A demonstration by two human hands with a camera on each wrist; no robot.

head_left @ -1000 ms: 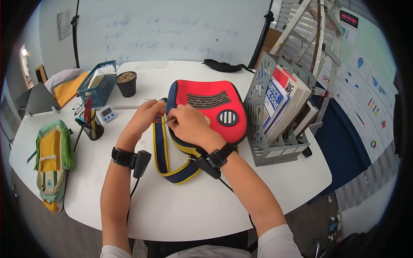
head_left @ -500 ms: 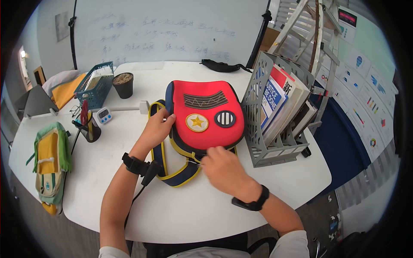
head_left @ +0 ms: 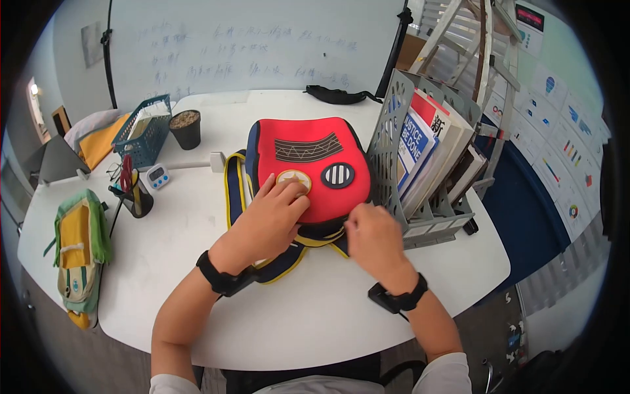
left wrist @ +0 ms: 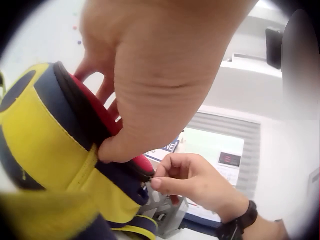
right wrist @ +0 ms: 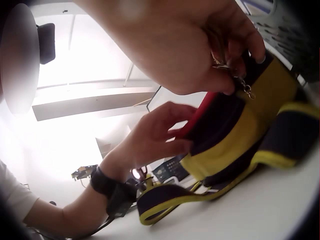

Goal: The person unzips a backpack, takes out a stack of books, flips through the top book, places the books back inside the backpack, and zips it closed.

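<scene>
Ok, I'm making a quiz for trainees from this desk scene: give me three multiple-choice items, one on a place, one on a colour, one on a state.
1. The left hand rests on:
A the red backpack
B the blue basket
C the file rack

2. The backpack's strap edging is:
A green
B yellow
C white

3. The right hand:
A lies flat and open
B pinches the zipper pull
C holds a pen

Answers: 1 A, its palm lies on the red front in the head view. 2 B, yellow trim borders the navy strap. 3 B, the right wrist view shows the fingertips closed on the metal pull.
</scene>
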